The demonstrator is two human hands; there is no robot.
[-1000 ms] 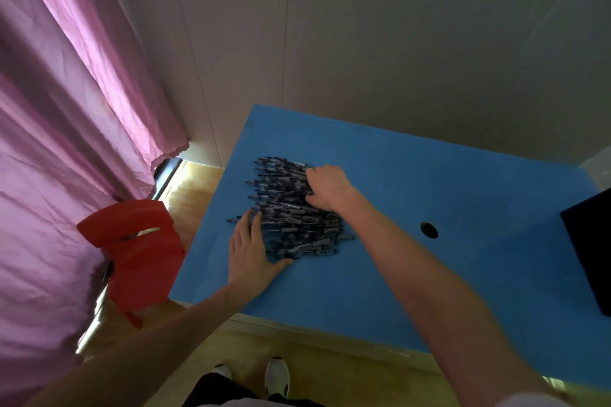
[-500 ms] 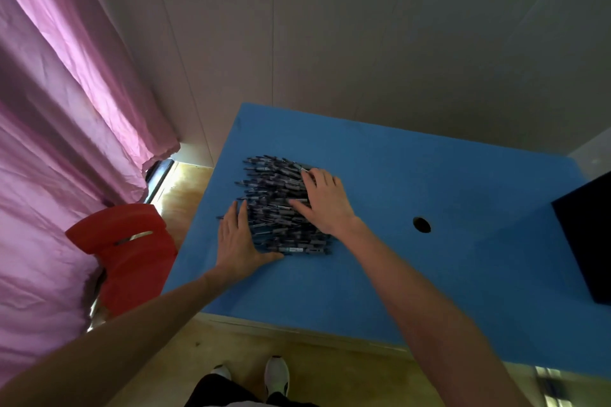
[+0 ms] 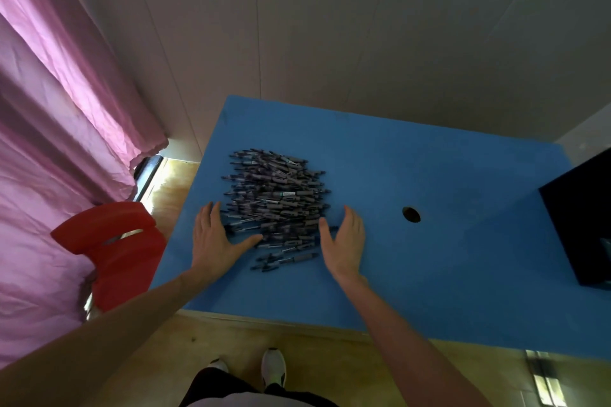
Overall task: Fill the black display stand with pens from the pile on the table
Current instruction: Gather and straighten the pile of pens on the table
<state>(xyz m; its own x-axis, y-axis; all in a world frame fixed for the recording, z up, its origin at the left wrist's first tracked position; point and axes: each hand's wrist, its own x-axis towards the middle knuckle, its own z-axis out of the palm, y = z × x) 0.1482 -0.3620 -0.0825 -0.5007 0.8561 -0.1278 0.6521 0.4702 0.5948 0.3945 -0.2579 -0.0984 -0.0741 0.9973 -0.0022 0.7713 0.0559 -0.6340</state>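
Now, left hand [image 3: 213, 241] flat and spread on the table [image 3: 429, 274], gripping nothing, thumb touching the pile [image 3: 276, 205] at its 7 o'clock. Pens lie jumbled, too many to tell apart. Right hand [image 3: 344, 243] stands open on edge at the pile's 4 o'clock, empty. At 3 o'clock, the stand [image 3: 578, 225] is cut off by the frame, its slots unreadable.
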